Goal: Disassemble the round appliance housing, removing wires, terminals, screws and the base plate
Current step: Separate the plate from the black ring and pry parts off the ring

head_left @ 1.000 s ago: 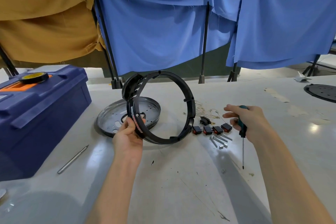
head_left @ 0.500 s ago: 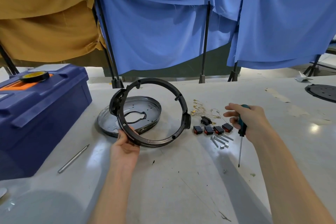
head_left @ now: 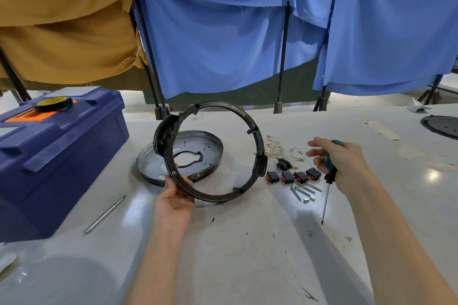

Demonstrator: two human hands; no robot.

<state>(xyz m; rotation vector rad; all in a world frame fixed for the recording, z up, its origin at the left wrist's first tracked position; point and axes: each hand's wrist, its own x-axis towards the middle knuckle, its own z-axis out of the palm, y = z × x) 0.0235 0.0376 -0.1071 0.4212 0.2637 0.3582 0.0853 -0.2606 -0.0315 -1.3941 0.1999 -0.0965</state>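
Note:
My left hand [head_left: 174, 197] grips the black round housing ring [head_left: 250, 129] by its near-left rim and holds it tilted above the table. Behind it the metal base plate [head_left: 210, 148] lies flat with a black gasket loop inside. My right hand [head_left: 343, 163] holds a green-handled screwdriver [head_left: 328, 182], tip pointing down at the table. Between the ring and that hand lie thin wires with gold terminals [head_left: 280, 150], several black and red switches [head_left: 293, 176] and long silver screws [head_left: 303, 192].
A blue toolbox [head_left: 57, 156] with a tape roll [head_left: 53, 104] on top stands at the left. A metal rod [head_left: 105, 214] lies in front of it. A black perforated disc [head_left: 441, 126] sits far right. Blue and tan cloths hang behind the table.
My left hand has tipped the housing ring from nearly upright to a flatter tilt, with its opening now turned towards me. My right hand with the screwdriver has stayed about where it was.

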